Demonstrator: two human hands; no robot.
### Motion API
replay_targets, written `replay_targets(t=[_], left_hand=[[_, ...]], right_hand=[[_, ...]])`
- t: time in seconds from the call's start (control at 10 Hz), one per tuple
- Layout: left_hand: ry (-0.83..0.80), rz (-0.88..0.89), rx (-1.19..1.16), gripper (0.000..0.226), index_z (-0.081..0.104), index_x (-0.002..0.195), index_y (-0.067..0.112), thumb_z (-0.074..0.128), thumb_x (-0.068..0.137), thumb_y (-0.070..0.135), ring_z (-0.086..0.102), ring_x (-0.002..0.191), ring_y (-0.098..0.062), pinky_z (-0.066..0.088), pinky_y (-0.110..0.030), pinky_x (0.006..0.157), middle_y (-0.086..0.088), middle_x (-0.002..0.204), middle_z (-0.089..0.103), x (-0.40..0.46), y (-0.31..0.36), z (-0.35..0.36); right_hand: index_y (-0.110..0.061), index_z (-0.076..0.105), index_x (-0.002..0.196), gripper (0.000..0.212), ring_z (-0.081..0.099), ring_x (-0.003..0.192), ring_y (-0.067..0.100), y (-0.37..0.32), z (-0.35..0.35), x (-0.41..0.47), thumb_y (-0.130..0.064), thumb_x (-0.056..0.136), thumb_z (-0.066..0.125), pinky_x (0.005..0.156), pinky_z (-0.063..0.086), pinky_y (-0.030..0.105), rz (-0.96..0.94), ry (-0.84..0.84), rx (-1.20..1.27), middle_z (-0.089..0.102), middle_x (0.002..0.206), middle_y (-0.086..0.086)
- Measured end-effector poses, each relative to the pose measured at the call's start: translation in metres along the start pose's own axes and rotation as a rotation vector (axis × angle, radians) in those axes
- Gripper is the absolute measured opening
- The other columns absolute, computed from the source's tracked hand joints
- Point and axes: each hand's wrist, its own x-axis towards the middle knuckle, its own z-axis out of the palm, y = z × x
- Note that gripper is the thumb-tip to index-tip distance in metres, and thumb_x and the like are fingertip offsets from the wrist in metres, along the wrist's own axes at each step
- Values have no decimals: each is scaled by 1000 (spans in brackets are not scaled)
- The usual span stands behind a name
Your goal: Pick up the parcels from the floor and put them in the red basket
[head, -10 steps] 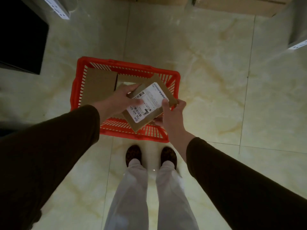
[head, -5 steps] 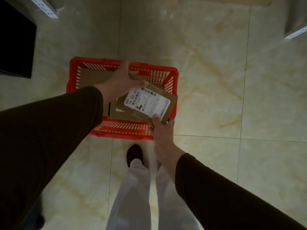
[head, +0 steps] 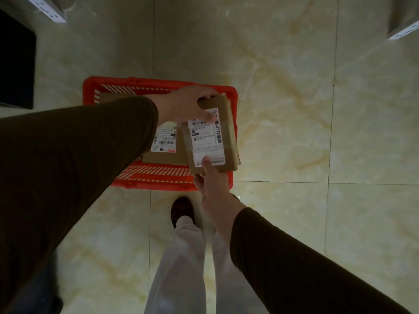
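A brown cardboard parcel (head: 226,132) with a white shipping label hangs over the right end of the red basket (head: 158,180). My left hand (head: 183,104) grips its far end, thumb on the label. My right hand (head: 212,186) holds its near end, thumb pressed on the label, fingers underneath. Inside the basket lies another labelled parcel (head: 169,152), partly hidden by my left sleeve. A plain brown parcel (head: 113,98) shows at the basket's far left, mostly covered by my arm.
The basket stands on pale marble floor tiles (head: 294,109) right in front of my feet (head: 182,210). A dark cabinet (head: 15,64) stands at the left. Light metal frame parts (head: 48,10) show at the top left and top right corners.
The held parcel has turned lengthwise and shifted to the basket's right end. My left hand has moved from above the basket onto the parcel's far end. A second labelled parcel now shows beneath.
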Motion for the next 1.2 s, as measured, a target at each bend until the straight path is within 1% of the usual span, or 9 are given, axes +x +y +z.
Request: replay_targets(t=[0.1, 0.3, 0.4, 0.5, 0.6, 0.7, 0.8, 1.1, 1.2], left_hand=[[-14, 6, 105, 58, 48, 140, 39, 72, 88, 29, 66, 103, -12, 59, -34, 82, 15, 119, 66, 8, -5, 6], [75, 24, 104, 38, 52, 115, 41, 74, 87, 28, 68, 89, -3, 58, -22, 64, 15, 105, 68, 21, -19, 8], [67, 27, 124, 39, 53, 113, 44, 73, 87, 24, 68, 91, -4, 55, -19, 62, 16, 106, 68, 23, -25, 8], [31, 16, 284, 62, 43, 136, 45, 72, 87, 20, 53, 120, -14, 47, -40, 98, 13, 133, 55, 28, -32, 14], [72, -18, 453, 74, 30, 150, 42, 69, 90, 22, 29, 140, -25, 23, -52, 112, 2, 152, 36, 35, -34, 19], [101, 0, 467, 75, 30, 152, 40, 67, 91, 19, 25, 144, -26, 18, -54, 114, 3, 157, 33, 40, -39, 24], [123, 23, 477, 70, 33, 151, 36, 64, 92, 15, 34, 140, -25, 28, -52, 114, 4, 154, 39, 44, -42, 28], [169, 65, 547, 65, 34, 150, 33, 60, 94, 13, 40, 133, -28, 33, -46, 107, -3, 147, 46, 60, -61, 34], [188, 54, 499, 69, 32, 152, 32, 62, 93, 13, 35, 136, -29, 30, -46, 110, -5, 151, 41, 57, -67, 35]], right_hand=[[-12, 56, 131, 38, 70, 109, 27, -2, -4, 0, -32, 99, 64, 96, 58, 41, 73, -50, 56, 70, 121, 12], [-16, 61, 109, 29, 73, 98, 25, 1, -4, 7, -43, 99, 60, 84, 62, 35, 116, -112, 133, 73, 111, 13], [-16, 61, 105, 30, 75, 94, 25, 5, -1, 12, -45, 101, 55, 82, 63, 34, 143, -95, 130, 75, 109, 15], [-12, 59, 114, 32, 75, 92, 27, 2, -2, 23, -41, 102, 55, 84, 64, 38, 190, -63, 148, 74, 109, 17], [-11, 58, 111, 27, 75, 89, 27, -4, -2, 38, -37, 104, 54, 86, 63, 41, 222, -60, 91, 74, 104, 17], [-9, 56, 110, 23, 72, 83, 25, -7, -3, 54, -31, 106, 51, 81, 62, 38, 224, -55, 15, 71, 96, 16], [-8, 55, 105, 20, 70, 81, 23, -9, -4, 67, -27, 106, 50, 77, 60, 36, 230, -46, -27, 69, 94, 15], [-11, 56, 97, 20, 71, 82, 24, -10, -2, 81, -28, 106, 50, 81, 61, 37, 250, -62, -41, 70, 94, 14], [-10, 56, 103, 20, 71, 85, 25, -11, -6, 76, -29, 106, 51, 85, 61, 39, 266, -82, -87, 70, 99, 16]])
